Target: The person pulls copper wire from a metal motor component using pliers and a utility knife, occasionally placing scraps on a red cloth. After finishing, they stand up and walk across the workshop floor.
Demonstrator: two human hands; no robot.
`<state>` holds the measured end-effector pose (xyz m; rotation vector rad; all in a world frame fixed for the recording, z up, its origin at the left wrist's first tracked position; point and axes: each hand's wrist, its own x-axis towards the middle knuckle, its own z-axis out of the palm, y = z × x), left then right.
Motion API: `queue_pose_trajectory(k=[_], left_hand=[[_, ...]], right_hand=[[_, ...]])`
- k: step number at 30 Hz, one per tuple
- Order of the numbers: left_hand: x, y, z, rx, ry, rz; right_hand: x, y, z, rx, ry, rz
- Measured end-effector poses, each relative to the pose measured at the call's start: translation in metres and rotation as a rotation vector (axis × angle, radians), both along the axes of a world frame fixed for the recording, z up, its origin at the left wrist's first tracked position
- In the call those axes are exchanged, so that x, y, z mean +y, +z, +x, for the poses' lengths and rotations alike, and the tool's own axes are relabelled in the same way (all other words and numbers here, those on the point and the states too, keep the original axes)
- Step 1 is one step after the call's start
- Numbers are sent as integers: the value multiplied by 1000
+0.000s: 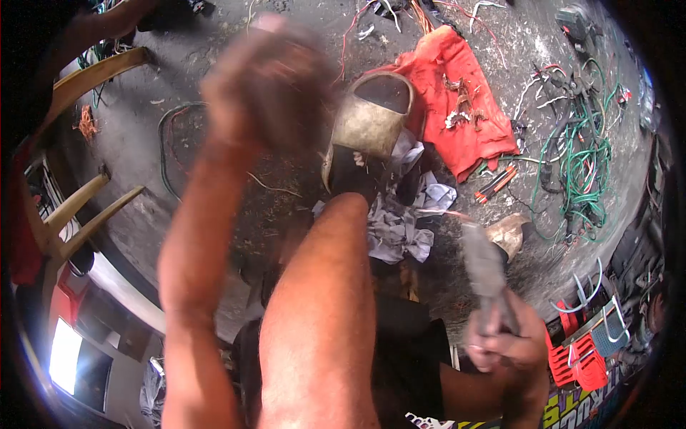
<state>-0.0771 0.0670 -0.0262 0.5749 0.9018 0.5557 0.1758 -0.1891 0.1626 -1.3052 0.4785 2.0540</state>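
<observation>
My left hand (pixel 232 104), raised at upper left and smeared by motion, is closed around a dark brown lump (pixel 296 93) whose kind I cannot make out. At lower right, my right hand (pixel 509 339) grips a grey tool (pixel 484 261) with a broad, flat, blade-like end pointing up; blur hides its exact kind. Between the hands, beyond my bent knee (pixel 346 214), a worn beige hollow casing (pixel 368 121) with a round opening stands on the floor. Crumpled pale cloth (pixel 396 229) lies below it. A smaller beige curved piece (pixel 511 232) rests beside the tool.
A red cloth (pixel 457 64) with brownish scraps lies beyond the casing. Red-and-black handled tools (pixel 495 184) sit near its lower edge. Tangled green wires (pixel 582 161) spread at right. Red plastic items (pixel 589 361) stand at lower right, wooden furniture legs (pixel 75 207) at left.
</observation>
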Motion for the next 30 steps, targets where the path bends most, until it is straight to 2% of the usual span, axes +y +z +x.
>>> queue_pose_trajectory(k=[1,2,3,4,5,6,8,9,11,12,14,16,17,18,20,24,27,28,30], left_hand=[[27,1,-26,-64,-29,-141],[48,-9,-62,-224,-5,-191],[65,-14,-84,-444,-67,-169],[61,12,-78,-284,9,-22],[56,17,-85,-320,86,16],[54,25,-85,-253,36,47],[47,23,-76,-320,-3,-2],[37,18,-70,-343,-3,-21],[12,12,-54,-203,113,-210],[1,10,-43,-212,113,-213],[-21,6,-24,9,237,-364],[-37,-1,-17,-42,209,-426],[-42,-4,-15,-92,175,-483],[-47,-6,-13,-92,177,-484],[-52,-9,-9,-106,120,-511],[-50,-11,-6,-147,136,-552],[-48,-9,-3,-245,138,-508],[-46,-1,1,-222,151,-489],[-47,19,16,-1,268,-549]], right_hand=[[-13,12,10,-144,-26,-60],[-26,19,20,-142,-30,-73],[-39,25,30,-249,-26,-80],[-46,25,34,-366,-24,-68],[-46,19,34,-389,-41,-58],[-43,11,35,-427,54,-33],[-28,-13,39,-426,201,-13],[-17,-33,36,-443,137,28],[-24,-90,50,-422,149,168],[-20,-112,52,-411,61,170],[-13,-145,64,-337,47,174],[-8,-167,64,-344,2,112],[-10,-174,67,-261,-10,141],[-12,-175,66,-261,-8,139],[-11,-175,60,-104,-167,134],[-23,-175,58,-40,-240,172],[-30,-168,50,-147,-173,160],[-30,-164,44,-118,-168,174],[-28,-147,32,-179,-104,239]])
